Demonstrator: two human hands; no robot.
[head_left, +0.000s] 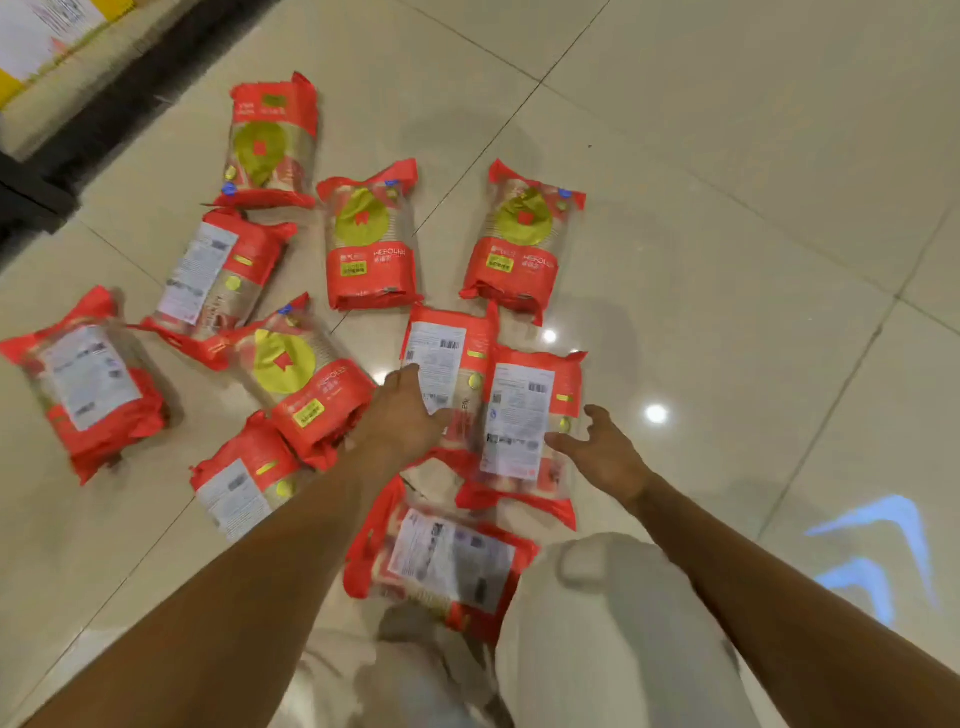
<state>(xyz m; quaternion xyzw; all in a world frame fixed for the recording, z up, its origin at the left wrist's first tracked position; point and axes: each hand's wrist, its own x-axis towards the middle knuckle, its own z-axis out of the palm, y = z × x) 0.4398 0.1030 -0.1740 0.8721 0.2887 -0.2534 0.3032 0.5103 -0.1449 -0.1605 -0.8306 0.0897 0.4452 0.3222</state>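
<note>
— Glossy beige tiles made up the floor (737, 218), with ceiling lights mirrored in them and red packs strewn across it. What did the two packs by the hands look like?

— Both were soft red plastic bags lying back side up. Each had a white printed label with barcodes and a clear stretch with a small yellow-green sticker. The first pack (448, 358) lay a little farther from the person. The second pack (524, 415) lay just to its right and overlapped its right edge.

— And where were the hands?

— The left hand (405, 415) was stretched over the left side of the first pack. Its fingers were straight and spread, its thumb lay across the lower part of the label, and it gripped nothing. The right hand (597, 447) was at the second pack's right edge, open and holding nothing. Its fingers were loosely spread and a little bent, with the thumb pointing at the label. I could not tell whether it touched the plastic.

— So the second pack sat between the hands?

— Yes, between them, with the first pack partly under the left one.

— What else lay close by?

— A blurred pack (441, 561) lay label up nearer the person, beside pale trousers (623, 649). A front-up pack (304, 384) with a yellow-green disc lay just left of the left wrist. Two more disc packs (366, 239) lay on the tiles beyond the fingertips.
</note>
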